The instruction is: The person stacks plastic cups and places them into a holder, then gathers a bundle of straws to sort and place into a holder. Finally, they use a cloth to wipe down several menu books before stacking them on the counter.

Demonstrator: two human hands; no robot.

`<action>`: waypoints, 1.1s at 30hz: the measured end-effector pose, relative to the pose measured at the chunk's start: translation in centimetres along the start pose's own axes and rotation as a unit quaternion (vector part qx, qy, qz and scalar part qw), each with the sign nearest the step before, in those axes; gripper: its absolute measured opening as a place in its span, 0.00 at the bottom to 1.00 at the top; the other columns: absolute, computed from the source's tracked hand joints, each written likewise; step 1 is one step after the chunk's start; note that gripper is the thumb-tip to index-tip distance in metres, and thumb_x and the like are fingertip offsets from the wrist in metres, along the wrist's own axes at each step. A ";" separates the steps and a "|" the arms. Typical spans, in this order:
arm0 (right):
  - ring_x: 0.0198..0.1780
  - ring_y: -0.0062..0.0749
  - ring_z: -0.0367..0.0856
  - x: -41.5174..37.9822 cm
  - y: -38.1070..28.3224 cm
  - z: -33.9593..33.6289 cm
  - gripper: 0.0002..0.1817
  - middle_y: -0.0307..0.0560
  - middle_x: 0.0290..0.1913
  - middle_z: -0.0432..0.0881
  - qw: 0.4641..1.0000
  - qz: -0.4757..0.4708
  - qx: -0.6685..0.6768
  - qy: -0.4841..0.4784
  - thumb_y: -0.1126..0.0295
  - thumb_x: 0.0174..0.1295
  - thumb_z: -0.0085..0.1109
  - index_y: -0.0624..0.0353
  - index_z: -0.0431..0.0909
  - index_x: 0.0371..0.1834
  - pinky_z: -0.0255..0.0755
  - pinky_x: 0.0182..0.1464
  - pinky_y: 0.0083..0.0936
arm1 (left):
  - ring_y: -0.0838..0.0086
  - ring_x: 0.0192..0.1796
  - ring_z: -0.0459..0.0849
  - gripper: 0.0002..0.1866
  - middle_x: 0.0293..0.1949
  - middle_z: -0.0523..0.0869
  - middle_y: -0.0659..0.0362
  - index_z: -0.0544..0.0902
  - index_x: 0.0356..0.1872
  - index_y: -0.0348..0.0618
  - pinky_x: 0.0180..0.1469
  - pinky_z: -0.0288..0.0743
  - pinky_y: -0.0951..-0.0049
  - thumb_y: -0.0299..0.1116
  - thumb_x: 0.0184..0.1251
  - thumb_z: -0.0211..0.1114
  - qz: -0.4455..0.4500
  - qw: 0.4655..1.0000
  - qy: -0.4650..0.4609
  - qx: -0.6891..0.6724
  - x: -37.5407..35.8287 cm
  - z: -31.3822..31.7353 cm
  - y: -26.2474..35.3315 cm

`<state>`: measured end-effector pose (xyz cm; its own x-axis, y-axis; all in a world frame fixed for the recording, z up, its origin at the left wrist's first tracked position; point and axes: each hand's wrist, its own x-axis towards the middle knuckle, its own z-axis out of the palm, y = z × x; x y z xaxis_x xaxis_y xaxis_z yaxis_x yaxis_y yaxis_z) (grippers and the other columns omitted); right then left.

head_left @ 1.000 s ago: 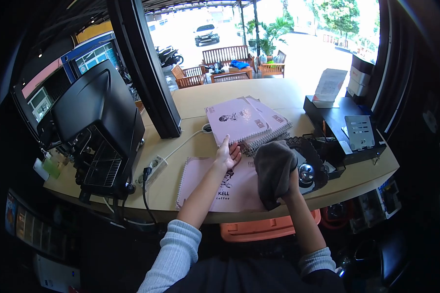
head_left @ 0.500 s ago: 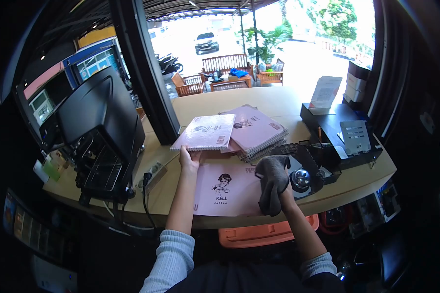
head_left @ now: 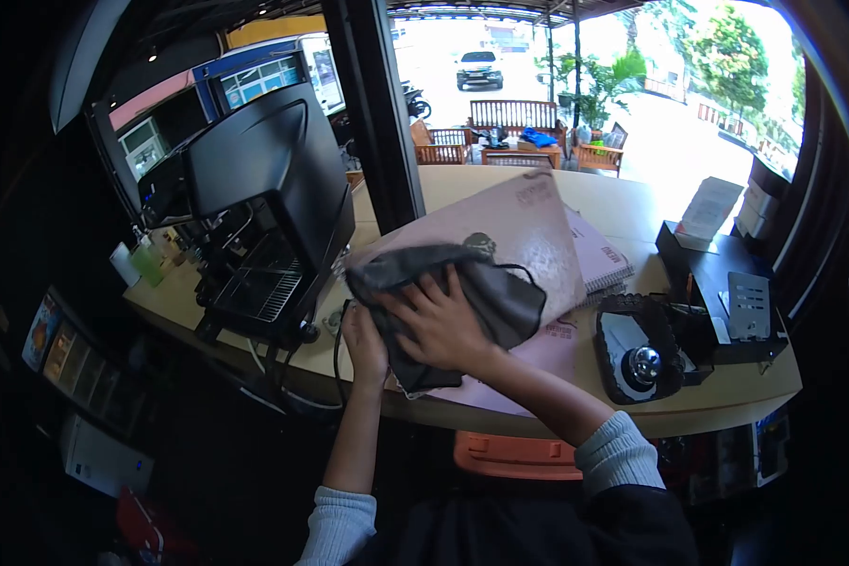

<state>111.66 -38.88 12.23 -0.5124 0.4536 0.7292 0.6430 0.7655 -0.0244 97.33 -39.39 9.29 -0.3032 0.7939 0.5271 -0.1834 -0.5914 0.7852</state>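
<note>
My left hand [head_left: 365,345] grips the lower left edge of a pink spiral-bound menu [head_left: 538,236], held tilted above the counter. Across its cover lies a dark grey cloth [head_left: 507,294], bunched over the lower left part. My right hand [head_left: 448,324] presses flat on the cloth with its fingers spread. The cloth and hand hide much of the printed cover. Behind it, more pink menus [head_left: 602,253] are stacked, partly covered. Another pink menu [head_left: 538,366] lies flat on the counter beneath.
A black coffee machine [head_left: 264,179] stands left beside a dark post [head_left: 373,113]. To the right are a black tray [head_left: 613,377] with a silver call bell [head_left: 643,364] and a black box [head_left: 717,311]. An orange lid [head_left: 519,457] sits below the counter's [head_left: 726,401] edge.
The menu in my left hand has come closer and tilted up. My right hand has moved left, laying the cloth on its cover. The view has turned left.
</note>
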 end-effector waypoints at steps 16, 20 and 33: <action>0.70 0.63 0.26 -1.1 -1.1 1.7 0.42 0.68 0.70 0.34 0.951 0.089 0.282 0.093 0.57 0.53 0.43 0.76 0.42 0.65 0.22 0.66 0.56 | 0.75 0.42 0.77 0.23 0.39 0.79 0.56 0.74 0.46 0.30 0.45 0.71 0.74 0.44 0.72 0.41 0.016 0.996 0.067 0.063 -2.7 4.5 2.1; 0.70 0.34 0.44 -1.4 0.0 -3.2 0.36 0.56 0.69 0.46 0.719 0.212 0.654 0.101 0.61 0.64 0.41 0.64 0.37 0.69 0.38 0.68 0.25 | 0.58 0.62 0.69 0.28 0.59 0.69 0.43 0.68 0.58 0.31 0.63 0.59 0.63 0.43 0.71 0.33 0.187 0.969 -0.130 0.093 -2.6 8.2 1.5; 0.35 0.18 0.75 -6.0 6.7 -11.9 0.09 0.40 0.34 0.79 0.690 0.313 0.532 0.378 0.71 0.63 0.50 0.66 0.74 0.41 0.69 0.38 0.13 | 0.60 0.66 0.61 0.33 0.62 0.66 0.46 0.58 0.64 0.36 0.65 0.54 0.64 0.38 0.61 0.58 0.207 0.915 0.044 0.343 3.7 4.8 -1.9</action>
<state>125.79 -41.92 15.83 0.3785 0.7873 0.4867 -0.3838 0.6120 -0.6915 101.09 -34.66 11.29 -0.2944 0.4892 0.8210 0.5857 -0.5865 0.5595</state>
